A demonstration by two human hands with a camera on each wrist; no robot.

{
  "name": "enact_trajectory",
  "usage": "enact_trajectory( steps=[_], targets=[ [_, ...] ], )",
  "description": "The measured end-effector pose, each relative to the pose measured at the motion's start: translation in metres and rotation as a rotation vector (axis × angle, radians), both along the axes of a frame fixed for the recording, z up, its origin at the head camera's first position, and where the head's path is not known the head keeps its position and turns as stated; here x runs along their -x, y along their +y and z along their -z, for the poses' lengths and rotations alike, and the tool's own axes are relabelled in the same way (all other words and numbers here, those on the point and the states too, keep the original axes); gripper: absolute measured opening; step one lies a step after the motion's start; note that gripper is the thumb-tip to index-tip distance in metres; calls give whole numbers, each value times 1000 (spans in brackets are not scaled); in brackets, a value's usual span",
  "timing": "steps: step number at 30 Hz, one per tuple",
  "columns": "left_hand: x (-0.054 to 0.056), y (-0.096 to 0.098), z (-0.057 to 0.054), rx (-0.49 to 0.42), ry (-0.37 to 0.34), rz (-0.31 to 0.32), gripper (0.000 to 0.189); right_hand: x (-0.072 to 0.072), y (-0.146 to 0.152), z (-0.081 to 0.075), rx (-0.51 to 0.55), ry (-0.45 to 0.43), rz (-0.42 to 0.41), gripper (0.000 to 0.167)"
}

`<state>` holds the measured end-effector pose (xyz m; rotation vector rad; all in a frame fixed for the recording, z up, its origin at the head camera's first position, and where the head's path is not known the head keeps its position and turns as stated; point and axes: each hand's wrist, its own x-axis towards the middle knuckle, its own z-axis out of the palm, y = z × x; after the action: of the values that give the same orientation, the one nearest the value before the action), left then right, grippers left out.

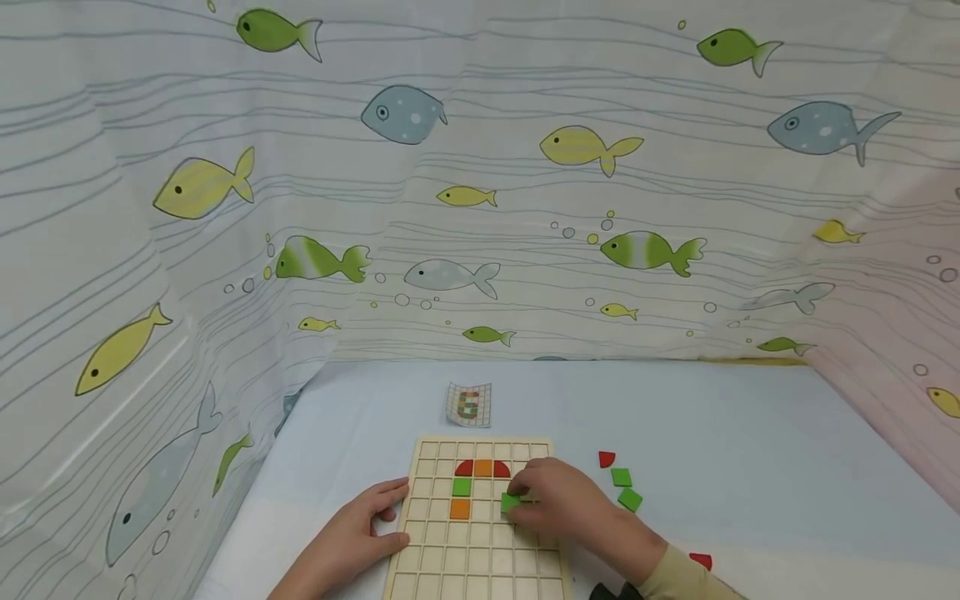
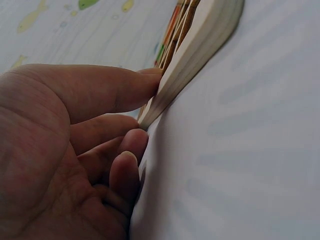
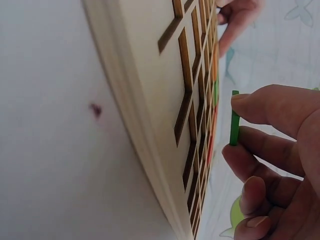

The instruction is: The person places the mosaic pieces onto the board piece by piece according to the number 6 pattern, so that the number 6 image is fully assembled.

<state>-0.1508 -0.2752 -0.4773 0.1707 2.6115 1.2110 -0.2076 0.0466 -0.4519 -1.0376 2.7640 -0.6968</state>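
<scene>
A wooden grid board (image 1: 430,533) lies on the table. The fingertips and thumb of my left hand (image 1: 354,532) touch its left edge, the fingers loosely bent in the left wrist view. Between thumb and fingers, my right hand (image 1: 561,502) pinches a green square tile (image 3: 234,120), held just off the grid in the right wrist view. On the board, an orange square tile (image 1: 483,468) sits between a red quarter-circle tile (image 1: 464,469) and another red quarter-circle tile (image 1: 502,469). Below the left one are a green square tile (image 1: 461,487) and an orange square tile (image 1: 460,509).
Behind the board lies a small pattern card (image 1: 468,405). To the right are a red quarter-circle (image 1: 606,459), two green squares (image 1: 621,477) and another red piece (image 1: 701,561). A dark object (image 1: 615,592) shows at the bottom edge. Fish-print sheets (image 1: 517,292) surround the table.
</scene>
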Motion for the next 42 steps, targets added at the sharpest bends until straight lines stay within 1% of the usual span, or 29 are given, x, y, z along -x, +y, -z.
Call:
enact_trajectory(
  steps=[2, 4, 12, 15, 19, 25, 30, 37, 42],
  targets=[
    [0, 1, 0, -3, -2, 0, 73, -1, -4, 1, -3, -12, -2, 18],
    [0, 1, 0, 2, 3, 2, 73, -1, -8, 1, -13, -2, -11, 17],
    [2, 0, 2, 31, 46, 7, 71, 1, -23, 4, -51, 91, -58, 16],
    [1, -2, 3, 32, 60, 12, 71, 2, -28, 4, -49, 82, -76, 14],
    [0, -1, 3, 11, 58, 12, 71, 1, -32, 4, -57, 70, -83, 13],
    [0, 0, 1, -22, 47, -9, 71, 2, -38, 4, -92, 107, -83, 12],
    [-1, -1, 2, -17, 45, 0, 71, 3, -42, 8, -114, 100, -86, 16],
    [-1, -2, 2, 2, 35, 8, 71, 4, -45, 10, -102, 88, -99, 16],
    [-1, -1, 4, 0, 28, 5, 71, 2, -42, 9, -89, 70, -105, 23]
  ],
)
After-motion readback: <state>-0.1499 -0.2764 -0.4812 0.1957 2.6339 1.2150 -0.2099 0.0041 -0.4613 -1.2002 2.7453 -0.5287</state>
